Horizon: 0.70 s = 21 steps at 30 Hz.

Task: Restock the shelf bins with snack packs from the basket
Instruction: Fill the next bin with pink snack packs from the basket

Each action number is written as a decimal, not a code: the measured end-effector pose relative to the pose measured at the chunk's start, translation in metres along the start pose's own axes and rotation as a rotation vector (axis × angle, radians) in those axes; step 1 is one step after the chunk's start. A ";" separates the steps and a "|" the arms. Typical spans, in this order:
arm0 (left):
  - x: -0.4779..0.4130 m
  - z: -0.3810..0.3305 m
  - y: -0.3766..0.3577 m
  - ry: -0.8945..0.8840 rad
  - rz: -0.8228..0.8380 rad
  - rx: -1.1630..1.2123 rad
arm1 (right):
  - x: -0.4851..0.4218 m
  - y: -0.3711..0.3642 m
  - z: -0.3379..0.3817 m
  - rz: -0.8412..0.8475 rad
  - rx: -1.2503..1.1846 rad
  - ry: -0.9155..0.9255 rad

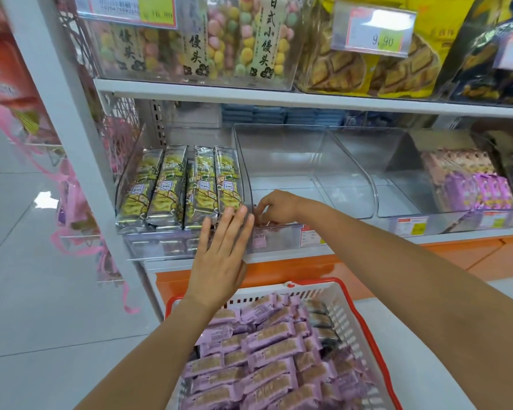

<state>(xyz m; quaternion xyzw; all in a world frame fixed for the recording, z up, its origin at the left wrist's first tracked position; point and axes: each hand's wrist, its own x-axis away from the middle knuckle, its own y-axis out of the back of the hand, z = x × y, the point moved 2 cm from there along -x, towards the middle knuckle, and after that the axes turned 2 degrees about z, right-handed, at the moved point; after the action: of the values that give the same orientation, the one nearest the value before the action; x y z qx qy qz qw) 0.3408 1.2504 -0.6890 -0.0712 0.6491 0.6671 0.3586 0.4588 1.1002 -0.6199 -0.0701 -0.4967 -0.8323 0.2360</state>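
Note:
A red-rimmed white basket [365,321] sits low in front of me, full of purple snack packs [267,362]. On the middle shelf stands an empty clear bin [282,161]. My right hand [274,207] reaches to its front left corner, and its curled fingers hook over the bin's front rim. My left hand [219,258] is held flat with straight fingers. Its fingertips touch the front of the neighbouring bin, which holds yellow-green packs [190,187] standing on end. Neither hand holds a pack.
Right of the empty bin is a second clear bin [397,184], then one with purple and pink packs [480,190]. The upper shelf [308,97] carries bins of colourful snacks and price tags. An orange base [427,255] runs below. Pink-ribboned goods [71,202] hang on the left.

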 end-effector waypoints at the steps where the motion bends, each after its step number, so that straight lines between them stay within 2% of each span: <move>1: 0.000 -0.001 0.001 0.004 0.005 0.007 | 0.003 0.001 -0.001 -0.032 -0.008 0.007; 7: 0.009 -0.017 0.006 0.000 -0.013 0.043 | 0.037 0.013 0.001 -0.435 -0.254 0.209; 10: 0.020 -0.033 0.004 -0.023 -0.040 0.108 | 0.073 0.007 0.003 -0.543 -0.308 0.367; 13: 0.032 -0.049 -0.006 -0.092 0.015 0.166 | 0.105 -0.016 -0.006 -0.539 -0.246 0.454; 15: 0.044 -0.055 -0.021 -0.119 0.109 0.183 | 0.115 -0.037 -0.022 -0.499 -0.204 0.434; 21: 0.083 -0.058 -0.067 0.031 0.586 0.184 | 0.118 -0.113 -0.078 -0.301 -0.109 0.238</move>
<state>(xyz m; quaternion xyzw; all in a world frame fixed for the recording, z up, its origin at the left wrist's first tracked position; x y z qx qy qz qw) 0.2971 1.2226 -0.7989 0.1417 0.7051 0.6793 0.1461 0.3121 1.0399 -0.7066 0.0913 -0.4245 -0.8862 0.1618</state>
